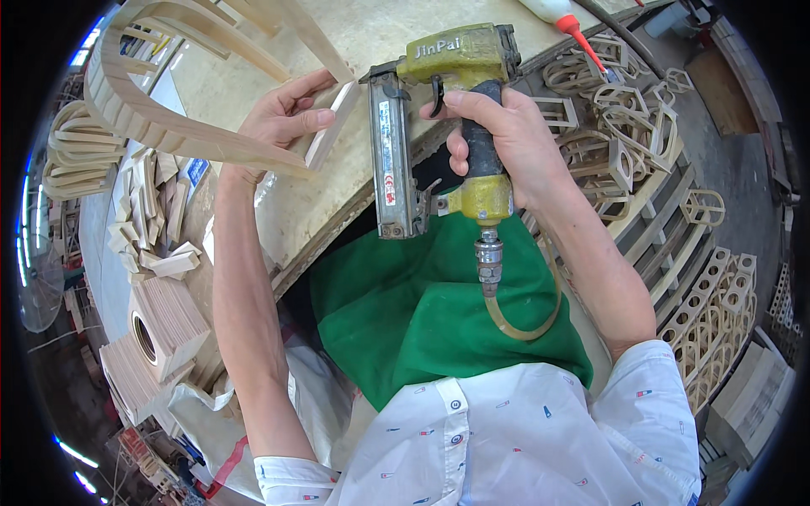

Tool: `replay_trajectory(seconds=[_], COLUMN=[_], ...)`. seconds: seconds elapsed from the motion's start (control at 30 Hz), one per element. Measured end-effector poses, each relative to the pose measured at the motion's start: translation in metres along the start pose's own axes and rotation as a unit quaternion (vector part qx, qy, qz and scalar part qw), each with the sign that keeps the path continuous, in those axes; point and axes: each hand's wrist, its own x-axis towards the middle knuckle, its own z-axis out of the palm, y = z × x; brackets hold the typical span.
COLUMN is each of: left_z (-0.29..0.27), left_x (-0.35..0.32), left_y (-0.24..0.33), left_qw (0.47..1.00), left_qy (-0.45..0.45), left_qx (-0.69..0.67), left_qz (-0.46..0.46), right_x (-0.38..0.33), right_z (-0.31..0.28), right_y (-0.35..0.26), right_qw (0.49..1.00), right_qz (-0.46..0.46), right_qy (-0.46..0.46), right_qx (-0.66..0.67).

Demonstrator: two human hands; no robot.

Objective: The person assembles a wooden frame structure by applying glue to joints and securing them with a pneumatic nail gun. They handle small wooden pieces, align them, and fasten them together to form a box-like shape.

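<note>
My right hand (515, 135) is wrapped round the black grip of a yellow-green air nail gun (456, 55), with the index finger at its trigger. The gun's nose points left, right beside the corner of a curved wooden frame (160, 126). From the gun's base a metal coupling (489, 261) leads into a clear yellowish hose (540, 329). My left hand (291, 118) pinches a short flat wooden crosspiece (331, 126) between the ends of the frame's bent, arch-shaped side. The frame stands tilted over the pale worktable (337, 198).
Loose wood pieces (152, 211) and stacked panels with round holes (160, 329) lie at the left. On the right are many finished-looking wooden frames (624, 118) and slatted pallets (658, 228). A white glue bottle with a red nozzle (574, 29) lies at the table's far edge.
</note>
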Motion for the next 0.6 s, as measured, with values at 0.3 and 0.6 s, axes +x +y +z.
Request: replay_trajectory(seconds=[0.3,0.6], left_z=[-0.001,0.006], left_x=[-0.003,-0.003], left_y=[0.0,0.011], left_qw=[0.999,0.997], left_qy=[0.007,-0.003], left_qx=[0.027,0.072], left_qz=[0.023,0.007], right_x=[-0.02,-0.033], right_z=[0.001,0.008], right_y=[-0.04,-0.102], right_qw=[0.99,0.8], right_qz=[-0.066,-0.159], right_qy=[-0.005,-0.087], right_qx=[-0.123,-0.573])
